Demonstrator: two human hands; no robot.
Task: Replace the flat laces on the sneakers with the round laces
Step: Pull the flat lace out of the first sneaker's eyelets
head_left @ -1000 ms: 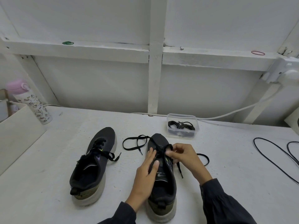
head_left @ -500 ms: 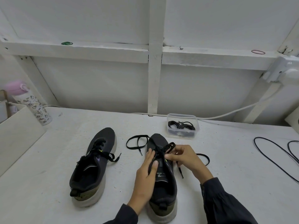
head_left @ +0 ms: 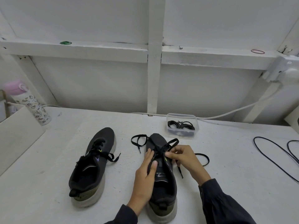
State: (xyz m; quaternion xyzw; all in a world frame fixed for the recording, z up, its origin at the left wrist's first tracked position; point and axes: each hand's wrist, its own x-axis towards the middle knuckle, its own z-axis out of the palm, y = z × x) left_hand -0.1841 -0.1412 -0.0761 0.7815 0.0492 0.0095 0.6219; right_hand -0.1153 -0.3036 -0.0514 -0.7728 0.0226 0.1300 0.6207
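Over the last second the right hand (head_left: 184, 156), pinching the flat lace (head_left: 171, 143) between thumb and fingertips, drew a taller loop up over the toe of the near shoe (head_left: 165, 186), and the slack left of the toe shortened. The left hand (head_left: 145, 173) kept straight fingers pressed on the shoe. That crossing looked nearly freed, but the round laces (head_left: 181, 126) lay untouched in the box (head_left: 182, 117) behind it.

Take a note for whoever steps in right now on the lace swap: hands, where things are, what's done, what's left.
Left hand presses straight fingers on the right sneaker; right hand pinches its flat lace, partly loosened.
Left sneaker is laced with the other flat lace.
Round laces sit in the clear container behind.
Done: nothing swapped.
Left: unlace both, thread round laces.
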